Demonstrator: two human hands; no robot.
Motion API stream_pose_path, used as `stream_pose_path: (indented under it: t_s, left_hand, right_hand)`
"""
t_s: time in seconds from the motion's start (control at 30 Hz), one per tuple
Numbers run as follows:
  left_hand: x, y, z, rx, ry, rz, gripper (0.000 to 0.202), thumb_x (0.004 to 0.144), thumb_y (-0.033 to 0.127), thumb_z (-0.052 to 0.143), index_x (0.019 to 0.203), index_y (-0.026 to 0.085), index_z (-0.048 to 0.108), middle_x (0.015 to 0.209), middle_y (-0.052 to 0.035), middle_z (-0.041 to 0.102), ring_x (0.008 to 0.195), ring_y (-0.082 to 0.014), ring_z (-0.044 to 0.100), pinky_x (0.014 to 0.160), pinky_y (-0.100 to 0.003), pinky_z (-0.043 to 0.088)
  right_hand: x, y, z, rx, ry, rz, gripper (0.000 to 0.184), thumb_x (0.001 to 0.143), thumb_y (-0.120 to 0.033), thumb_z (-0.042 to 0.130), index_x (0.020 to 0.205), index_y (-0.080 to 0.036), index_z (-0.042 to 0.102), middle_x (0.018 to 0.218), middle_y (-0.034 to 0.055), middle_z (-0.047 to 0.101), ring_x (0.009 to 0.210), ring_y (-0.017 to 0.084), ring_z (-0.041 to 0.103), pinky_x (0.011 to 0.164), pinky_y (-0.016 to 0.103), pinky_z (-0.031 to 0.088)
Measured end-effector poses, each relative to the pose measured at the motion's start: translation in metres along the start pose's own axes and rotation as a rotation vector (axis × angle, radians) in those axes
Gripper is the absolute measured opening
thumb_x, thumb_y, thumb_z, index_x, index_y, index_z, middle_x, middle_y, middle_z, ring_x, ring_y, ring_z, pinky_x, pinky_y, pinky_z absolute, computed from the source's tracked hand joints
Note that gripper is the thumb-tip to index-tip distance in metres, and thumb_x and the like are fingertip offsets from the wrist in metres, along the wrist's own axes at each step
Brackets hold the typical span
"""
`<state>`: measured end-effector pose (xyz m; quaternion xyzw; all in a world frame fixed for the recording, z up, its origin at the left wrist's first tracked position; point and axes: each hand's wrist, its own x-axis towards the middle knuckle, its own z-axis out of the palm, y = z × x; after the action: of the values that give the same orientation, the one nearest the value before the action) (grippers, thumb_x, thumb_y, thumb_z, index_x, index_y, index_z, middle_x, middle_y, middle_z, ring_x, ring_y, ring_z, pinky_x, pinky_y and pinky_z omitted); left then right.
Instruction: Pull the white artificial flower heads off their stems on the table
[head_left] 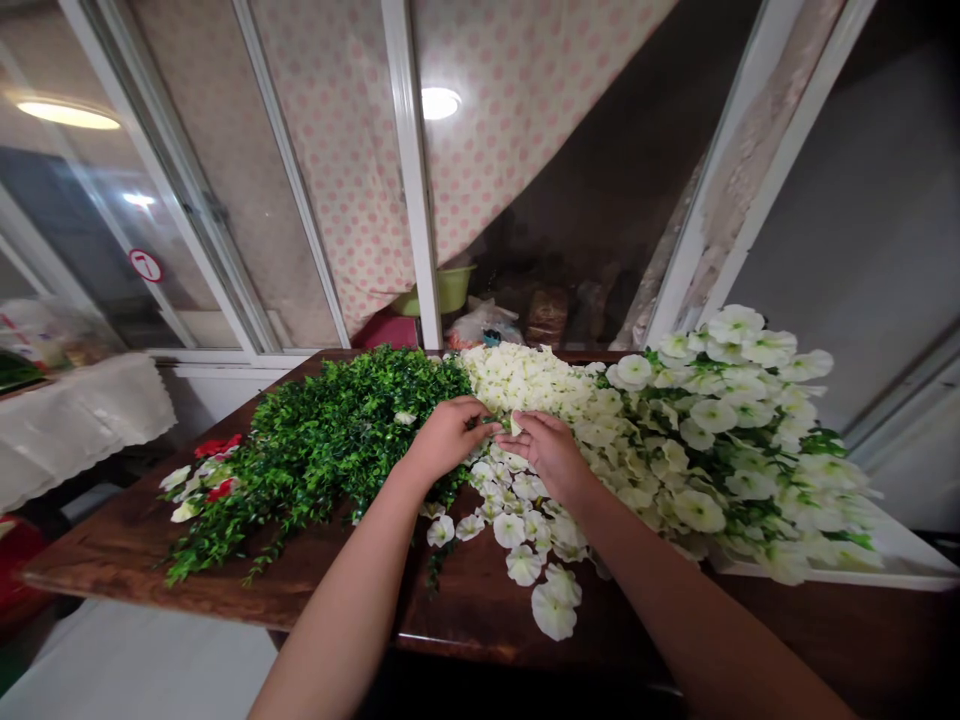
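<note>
Right hand [550,455] pinched pale petal [516,425] | left hand [448,437] curled beside, grip unclear | white flowers [697,430], green foliage [322,450] lay heaped on surface [97,570]

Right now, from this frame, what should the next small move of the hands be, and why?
Probably separate the pale petal at the fingertips from the strand, since the left hand and right hand meet over it, where the white flowers adjoin the green leafy garland on the wooden table.

Single head-worn view, facing forward and down across wooden table [105,565]; left hand [446,438], right hand [549,455] close, mid-frame.
</note>
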<state>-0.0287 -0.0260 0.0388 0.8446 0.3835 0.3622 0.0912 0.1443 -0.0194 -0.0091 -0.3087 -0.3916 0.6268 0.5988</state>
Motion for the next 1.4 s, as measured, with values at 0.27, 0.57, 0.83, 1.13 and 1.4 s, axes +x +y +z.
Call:
stream_pose_path:
  t_s: [0.27,0.57,0.83,1.13,1.4]
  left_hand:
    - [-0.004,0.009,0.003,0.138,-0.031,0.028,0.054,0.081,0.036,0.065,0.131,0.021,0.051,0.119,-0.0105,0.059,0.107,-0.0237,0.055,0.091,-0.036,0.045]
    - [-0.004,0.002,0.015,0.328,-0.169,0.066,0.042,0.081,0.006,0.05,0.121,0.019,0.059,0.103,-0.0087,0.065,0.099,-0.0218,0.06,0.09,-0.035,0.046]
    - [-0.008,0.024,0.005,0.204,-0.098,0.09,0.057,0.08,0.025,0.059,0.135,0.02,0.044,0.121,-0.0107,0.055,0.108,-0.0252,0.056,0.092,-0.038,0.045]
    - [-0.005,0.009,0.018,0.164,-0.063,0.031,0.042,0.088,0.036,0.056,0.126,0.017,0.052,0.115,-0.012,0.061,0.104,-0.0237,0.059,0.091,-0.036,0.046]
    - [-0.004,0.012,0.019,0.037,0.031,0.027,0.034,0.089,0.035,0.056,0.119,0.018,0.06,0.111,-0.0098,0.068,0.101,-0.0215,0.063,0.09,-0.033,0.047]
  right_hand:
    - [0.001,0.004,-0.001,-0.253,0.147,-0.144,0.028,0.063,-0.043,0.077,0.066,-0.019,0.062,0.064,0.0006,0.062,0.069,0.021,0.066,0.072,0.037,0.056]
    - [-0.003,-0.001,0.002,-0.243,0.073,-0.168,0.03,0.062,-0.044,0.078,0.064,-0.019,0.062,0.06,-0.0027,0.057,0.065,0.016,0.059,0.074,0.036,0.056]
    - [-0.001,-0.001,-0.002,-0.215,0.035,-0.13,0.03,0.062,-0.044,0.079,0.067,-0.019,0.063,0.064,-0.0021,0.059,0.067,0.017,0.061,0.074,0.036,0.055]
    - [-0.006,-0.008,0.004,-0.141,-0.047,-0.146,0.025,0.066,-0.041,0.077,0.067,-0.021,0.061,0.066,-0.0004,0.06,0.066,0.016,0.059,0.067,0.031,0.051]
    - [-0.012,-0.018,0.008,-0.01,-0.081,-0.128,0.023,0.068,-0.037,0.076,0.068,-0.02,0.061,0.073,0.0008,0.062,0.074,0.016,0.06,0.076,0.034,0.052]
